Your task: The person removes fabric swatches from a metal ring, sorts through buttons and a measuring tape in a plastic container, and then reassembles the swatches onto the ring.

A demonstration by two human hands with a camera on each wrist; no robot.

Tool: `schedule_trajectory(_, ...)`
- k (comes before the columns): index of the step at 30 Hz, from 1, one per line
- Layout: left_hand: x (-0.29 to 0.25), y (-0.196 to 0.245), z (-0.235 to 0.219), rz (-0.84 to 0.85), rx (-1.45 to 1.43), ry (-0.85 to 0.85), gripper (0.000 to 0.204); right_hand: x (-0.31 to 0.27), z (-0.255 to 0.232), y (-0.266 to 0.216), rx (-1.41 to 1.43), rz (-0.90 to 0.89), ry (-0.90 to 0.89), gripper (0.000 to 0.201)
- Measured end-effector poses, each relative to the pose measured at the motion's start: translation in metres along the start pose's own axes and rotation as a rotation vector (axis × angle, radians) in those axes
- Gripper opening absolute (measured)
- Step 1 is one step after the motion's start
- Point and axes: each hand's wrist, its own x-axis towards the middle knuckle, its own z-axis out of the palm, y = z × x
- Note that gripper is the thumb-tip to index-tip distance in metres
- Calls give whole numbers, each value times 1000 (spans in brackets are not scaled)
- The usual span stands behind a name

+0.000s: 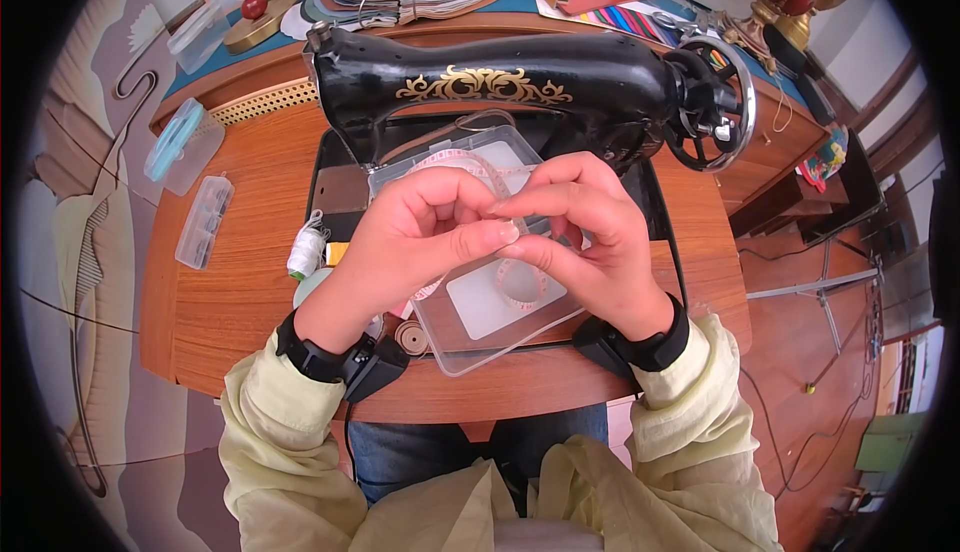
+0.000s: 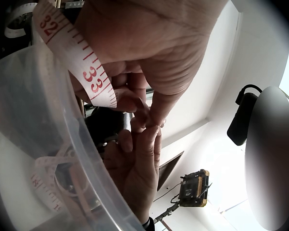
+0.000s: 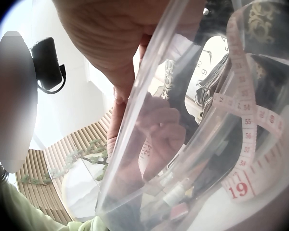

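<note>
Our left hand (image 1: 400,242) and right hand (image 1: 605,242) seemingly pinch the tape measure (image 2: 76,53), whose loose loops could snag on the box (image 1: 452,350).

The sewing machine (image 1: 500,72) looked like glossy black metal with smooth gilt scrollwork, its handwheel (image 1: 745,102) rimmed in shiny bare metal, above a counter (image 1: 250,222) of smooth, grained wood with a soft sheen. The box (image 1: 465,347) was clear, glossy plastic, the measuring tape (image 2: 89,72) smooth and pale with red print, and the sleeves (image 1: 290,432) matt, creased cloth.
</note>
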Motion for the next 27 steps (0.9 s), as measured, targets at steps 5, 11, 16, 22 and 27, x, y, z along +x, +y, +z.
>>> schedule_trajectory(5,0,1,1,-2,20,12,11,-1,1,3,11,-11,1,30)
schedule_trajectory(11,-1,3,3,-29,-4,12,13,-2,1,5,11,0,22,25)
schedule_trajectory(16,0,6,5,-20,26,12,15,-2,1,7,19,1,29,23)
schedule_trajectory(22,-1,5,2,-17,40,5,15,-1,1,5,10,-13,17,25)
schedule_trajectory(27,-1,4,2,8,-6,8,14,0,0,0,5,10,5,27)
